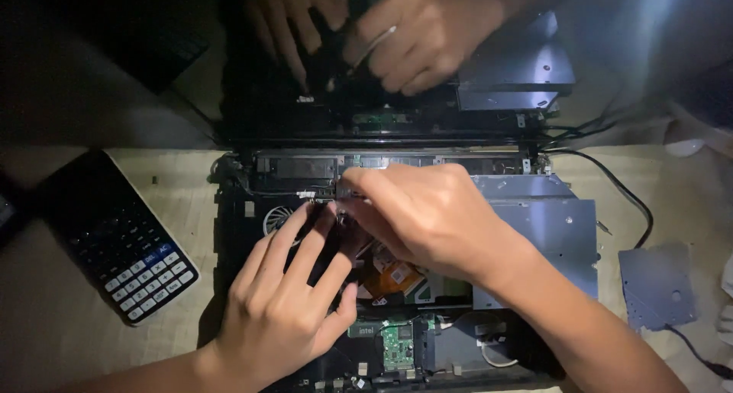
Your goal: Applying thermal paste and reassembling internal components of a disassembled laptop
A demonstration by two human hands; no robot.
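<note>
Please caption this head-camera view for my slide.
Two hands work inside an opened laptop, calculator alongside.

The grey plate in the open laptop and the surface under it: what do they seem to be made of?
The plate looks like bare sheet metal: flat, grey, dull sheen, small punched holes. The surface looks like pale woven matting or textured wood; the dim light leaves that open.

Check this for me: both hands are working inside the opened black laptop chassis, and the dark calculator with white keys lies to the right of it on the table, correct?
Not quite. In the head view the dark calculator with white keys lies to the left of the opened black laptop chassis, not the right. The rest holds: the left hand and right hand are both working inside it.
</note>
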